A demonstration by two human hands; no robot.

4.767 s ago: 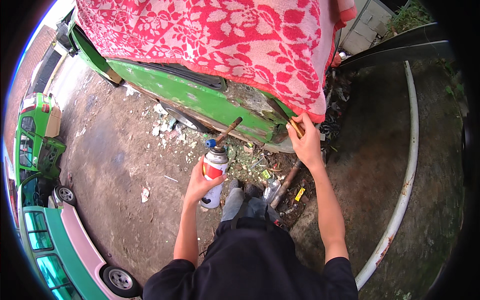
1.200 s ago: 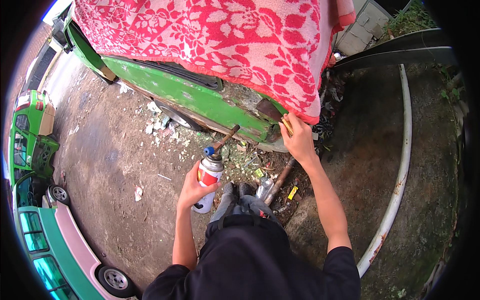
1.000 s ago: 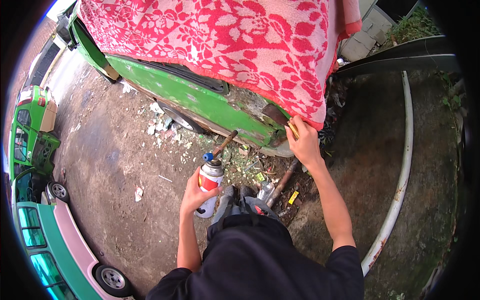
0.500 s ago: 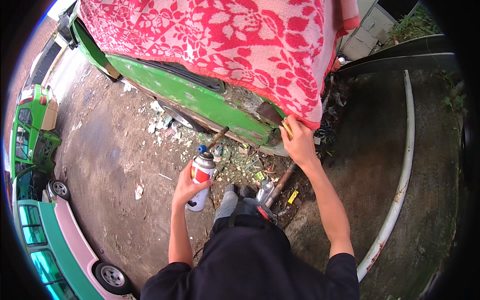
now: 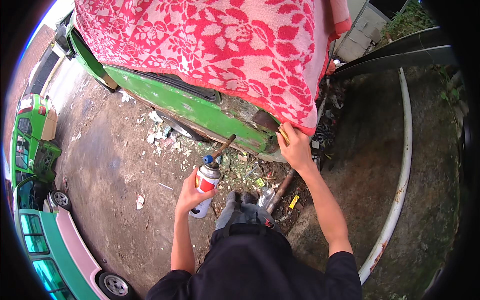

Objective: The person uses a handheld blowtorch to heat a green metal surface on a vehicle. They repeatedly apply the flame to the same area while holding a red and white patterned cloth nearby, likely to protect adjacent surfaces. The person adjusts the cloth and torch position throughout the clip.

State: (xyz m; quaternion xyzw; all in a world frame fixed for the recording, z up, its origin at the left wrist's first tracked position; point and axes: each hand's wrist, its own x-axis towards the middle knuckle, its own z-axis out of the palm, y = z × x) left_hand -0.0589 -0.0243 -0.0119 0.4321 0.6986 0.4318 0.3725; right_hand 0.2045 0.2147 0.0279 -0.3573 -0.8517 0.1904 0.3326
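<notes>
Two tools fill my hands beside the green car (image 5: 200, 114); my left hand (image 5: 189, 196) is wrapped around a white and red gas can (image 5: 206, 183), apart from the car's side, its brown torch pipe (image 5: 226, 146) aimed toward the car; my right hand (image 5: 296, 150) grips a scraper (image 5: 265, 120) by its yellowish handle, the dark blade at the car's near corner; I cannot tell if it touches; a red and pink blanket (image 5: 225, 55) drapes over the car.
</notes>
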